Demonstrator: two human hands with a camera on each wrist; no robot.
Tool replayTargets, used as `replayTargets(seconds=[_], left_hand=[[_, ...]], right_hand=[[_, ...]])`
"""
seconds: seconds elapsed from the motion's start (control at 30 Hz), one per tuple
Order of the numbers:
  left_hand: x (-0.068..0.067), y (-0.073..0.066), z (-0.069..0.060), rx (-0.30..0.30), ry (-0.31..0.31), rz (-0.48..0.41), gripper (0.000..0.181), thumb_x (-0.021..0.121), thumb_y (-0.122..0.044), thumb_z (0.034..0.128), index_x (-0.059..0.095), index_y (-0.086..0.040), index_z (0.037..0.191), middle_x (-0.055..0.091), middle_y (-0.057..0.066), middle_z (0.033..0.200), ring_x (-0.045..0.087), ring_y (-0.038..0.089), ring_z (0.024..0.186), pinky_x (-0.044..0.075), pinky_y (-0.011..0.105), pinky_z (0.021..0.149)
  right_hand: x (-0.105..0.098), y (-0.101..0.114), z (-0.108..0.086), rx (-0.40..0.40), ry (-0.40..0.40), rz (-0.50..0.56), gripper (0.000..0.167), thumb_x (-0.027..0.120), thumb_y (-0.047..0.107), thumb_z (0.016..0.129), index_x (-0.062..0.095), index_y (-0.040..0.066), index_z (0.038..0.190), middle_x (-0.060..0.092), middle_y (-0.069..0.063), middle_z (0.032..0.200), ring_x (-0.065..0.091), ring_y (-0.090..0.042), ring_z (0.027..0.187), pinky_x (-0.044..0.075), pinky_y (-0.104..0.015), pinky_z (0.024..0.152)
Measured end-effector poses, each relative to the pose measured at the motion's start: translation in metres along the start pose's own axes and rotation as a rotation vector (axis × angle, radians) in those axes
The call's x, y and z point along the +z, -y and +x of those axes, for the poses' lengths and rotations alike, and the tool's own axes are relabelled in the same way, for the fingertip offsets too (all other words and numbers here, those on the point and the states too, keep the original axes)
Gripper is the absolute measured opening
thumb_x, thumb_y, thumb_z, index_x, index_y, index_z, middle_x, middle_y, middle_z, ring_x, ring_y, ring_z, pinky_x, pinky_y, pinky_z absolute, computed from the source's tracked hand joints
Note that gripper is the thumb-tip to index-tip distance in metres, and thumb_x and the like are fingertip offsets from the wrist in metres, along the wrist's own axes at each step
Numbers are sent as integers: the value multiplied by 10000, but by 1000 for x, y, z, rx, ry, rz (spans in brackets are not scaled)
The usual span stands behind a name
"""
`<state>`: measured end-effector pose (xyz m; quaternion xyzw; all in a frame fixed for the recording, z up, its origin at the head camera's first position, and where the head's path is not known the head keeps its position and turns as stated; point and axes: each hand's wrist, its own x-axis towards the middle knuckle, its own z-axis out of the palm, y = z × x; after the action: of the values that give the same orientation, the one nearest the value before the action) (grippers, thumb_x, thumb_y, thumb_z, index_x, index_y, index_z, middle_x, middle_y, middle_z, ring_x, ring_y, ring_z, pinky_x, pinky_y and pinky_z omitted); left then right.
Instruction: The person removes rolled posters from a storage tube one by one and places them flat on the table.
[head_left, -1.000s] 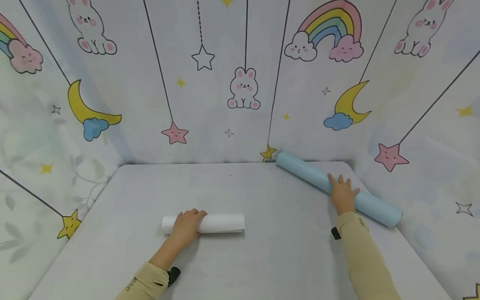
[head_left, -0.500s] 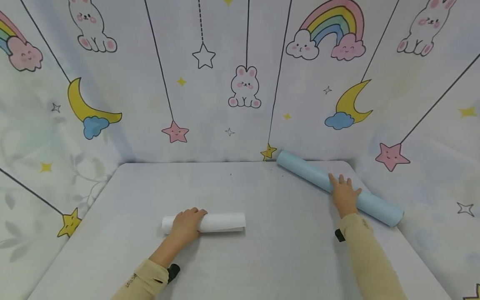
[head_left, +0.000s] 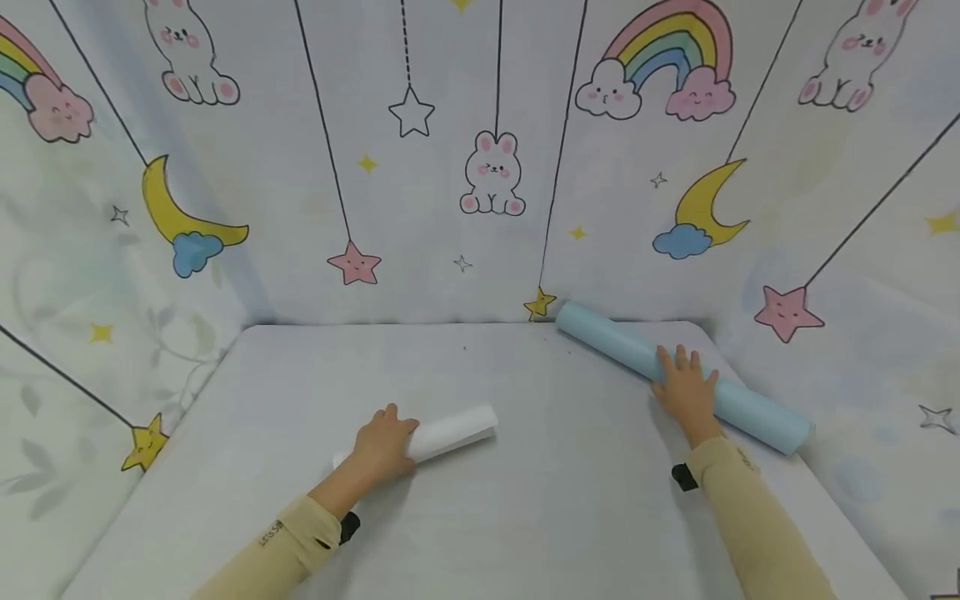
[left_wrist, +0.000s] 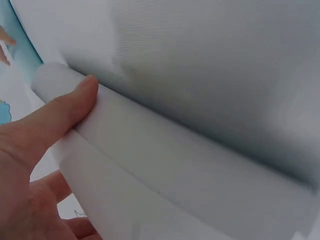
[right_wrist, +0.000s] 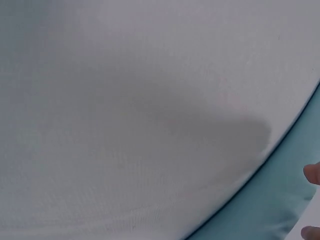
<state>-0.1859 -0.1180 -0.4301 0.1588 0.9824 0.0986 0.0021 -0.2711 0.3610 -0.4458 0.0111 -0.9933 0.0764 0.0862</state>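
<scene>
My left hand (head_left: 384,446) grips a rolled sheet of white paper (head_left: 453,433) near its left part, over the white table. In the left wrist view the thumb (left_wrist: 82,97) lies on one side of the white roll (left_wrist: 150,150) and the fingers curl round the other. My right hand (head_left: 686,387) rests with spread fingers on a longer light blue roll (head_left: 761,417), which lies slantwise at the table's back right corner. Only two fingertips (right_wrist: 312,172) show over the blue roll (right_wrist: 285,170) in the right wrist view.
The white table (head_left: 562,492) reaches back to a wall hanging (head_left: 420,192) printed with rabbits, stars, moons and rainbows. The blue roll's far end touches or nearly touches that hanging. Its near end sticks out at the table's right edge.
The white roll has turned in my left hand's grip, its right end swinging away from me. My right hand has shifted slightly on the blue roll, and its thumb now shows.
</scene>
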Motion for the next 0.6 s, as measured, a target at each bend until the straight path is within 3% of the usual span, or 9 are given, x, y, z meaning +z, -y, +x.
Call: replayTargets(seconds=[0.17,0.3,0.47,0.6], left_hand=[[-4,-4,4,-12,102,-43,569,829,-329,631,625,1,1048,499,118,869,531,269,772,472,397,628],[-4,-2,8,-14,173,-148,563,771,-349,709,577,28,1080,544,109,879,540,243,759,470,395,646],[2,2,13,-60,231,-399,755,729,-337,767,388,51,1319,592,175,1011,579,231,790,492,386,635],[12,2,16,-122,285,-582,867,715,-350,783,242,31,1402,565,204,1069,589,221,784,501,359,583]], right_hand=[[-3,10,-2,-74,-40,-13,641,576,159,859,272,5,1402,184,-319,1422,117,-463,1318,46,-686,971],[-4,20,-5,-113,-59,-14,638,599,159,845,308,-3,1389,205,-316,1418,146,-457,1315,73,-674,980],[-4,33,-8,-161,-70,-13,641,616,199,834,339,-8,1374,252,-316,1402,190,-456,1304,129,-665,977],[-4,43,-10,-205,-90,14,645,623,230,826,362,-17,1362,291,-318,1384,230,-459,1290,170,-657,972]])
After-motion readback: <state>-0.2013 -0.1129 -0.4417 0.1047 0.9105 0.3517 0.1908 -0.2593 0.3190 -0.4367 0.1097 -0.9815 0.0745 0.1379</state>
